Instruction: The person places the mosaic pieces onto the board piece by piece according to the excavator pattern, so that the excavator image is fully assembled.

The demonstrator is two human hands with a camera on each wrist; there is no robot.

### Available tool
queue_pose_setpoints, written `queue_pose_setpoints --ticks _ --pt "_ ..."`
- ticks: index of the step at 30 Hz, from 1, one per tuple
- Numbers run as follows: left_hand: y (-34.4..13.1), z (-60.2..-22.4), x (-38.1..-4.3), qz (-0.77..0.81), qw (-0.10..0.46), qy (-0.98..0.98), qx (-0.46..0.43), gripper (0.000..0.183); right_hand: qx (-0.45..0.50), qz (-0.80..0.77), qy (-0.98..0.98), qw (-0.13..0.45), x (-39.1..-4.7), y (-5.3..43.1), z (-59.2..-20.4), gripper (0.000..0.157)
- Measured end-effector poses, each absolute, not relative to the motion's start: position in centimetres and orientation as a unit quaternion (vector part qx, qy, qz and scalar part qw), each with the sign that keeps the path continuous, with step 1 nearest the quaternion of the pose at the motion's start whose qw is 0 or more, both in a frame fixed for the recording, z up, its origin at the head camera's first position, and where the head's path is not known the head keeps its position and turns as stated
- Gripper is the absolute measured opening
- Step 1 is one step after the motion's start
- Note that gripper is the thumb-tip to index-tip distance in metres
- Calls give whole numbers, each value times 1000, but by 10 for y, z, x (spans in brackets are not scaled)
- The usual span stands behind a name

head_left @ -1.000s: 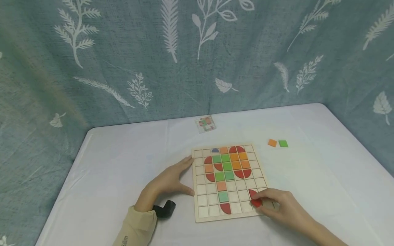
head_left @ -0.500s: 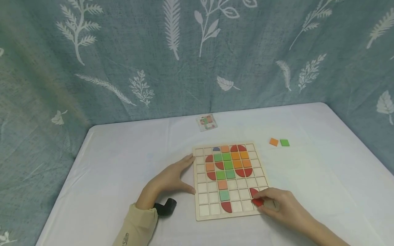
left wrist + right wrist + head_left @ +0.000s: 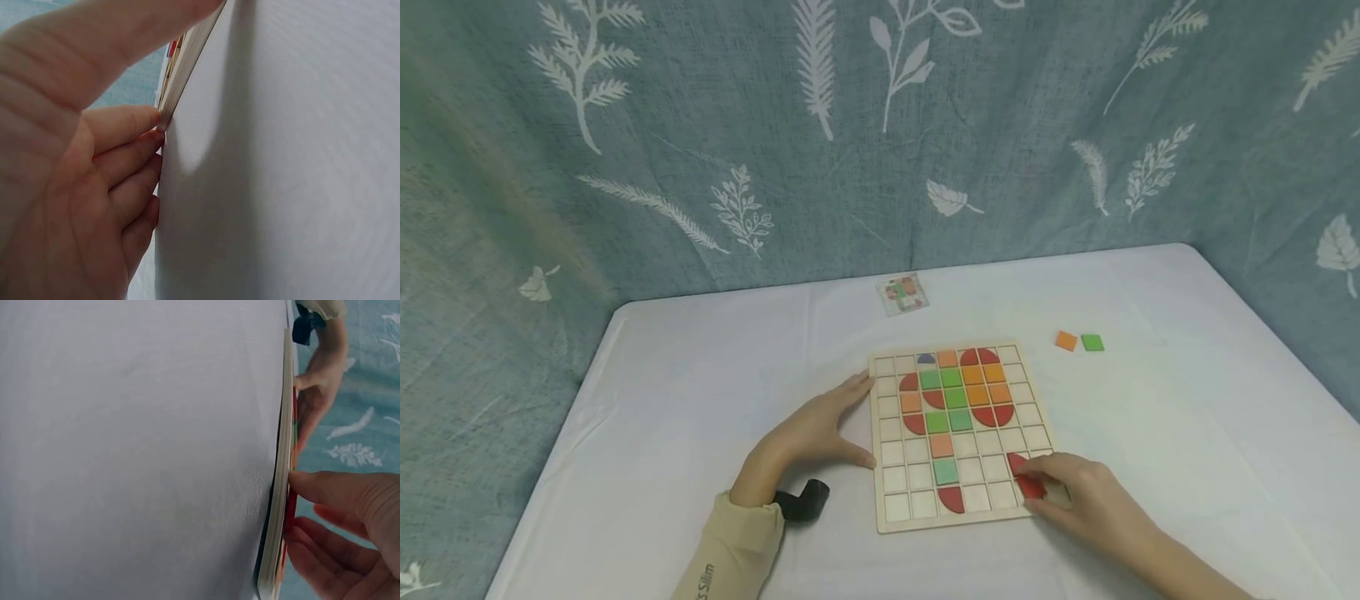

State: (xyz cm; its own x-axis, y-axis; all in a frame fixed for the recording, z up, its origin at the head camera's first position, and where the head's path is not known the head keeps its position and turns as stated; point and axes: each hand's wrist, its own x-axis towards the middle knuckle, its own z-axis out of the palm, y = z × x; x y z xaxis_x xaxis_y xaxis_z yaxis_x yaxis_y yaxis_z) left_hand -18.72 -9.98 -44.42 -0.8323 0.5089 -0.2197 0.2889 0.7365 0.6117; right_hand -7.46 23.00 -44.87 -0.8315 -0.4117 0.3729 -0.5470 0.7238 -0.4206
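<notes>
A square wooden grid board lies on the table, with green, orange and red tiles in many of its cells. My left hand is spread at the board's left side, thumb and fingertips touching that edge; the left wrist view shows the fingers straight against it. At the lower right of the board, my right hand pinches a red tile between thumb and fingers, low over the cells. Just above that tile is another red quarter-circle tile, partly covered by my fingertips.
Beyond the board's far right corner lie a loose orange tile and a green tile. A small pattern card sits near the table's back edge. Behind the table hangs a leaf-print curtain. A black device is at my left wrist.
The red tile in my right hand has shifted slightly and now shows flatter, below the other red tile. My left hand stays at the board's edge. The whole view has drifted slightly.
</notes>
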Motion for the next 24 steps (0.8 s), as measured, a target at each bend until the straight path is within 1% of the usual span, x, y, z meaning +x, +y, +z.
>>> queue_pose_setpoints --ticks 3,19,24 --pt "-100 -443 -188 290 190 912 221 111 255 269 -920 128 -74 227 -448 35" --pt "-100 -443 -188 294 189 911 220 111 257 317 -909 80 -76 224 -443 31" --pt "-100 -444 -188 293 190 911 221 112 209 354 -910 47 -85 232 -429 28"
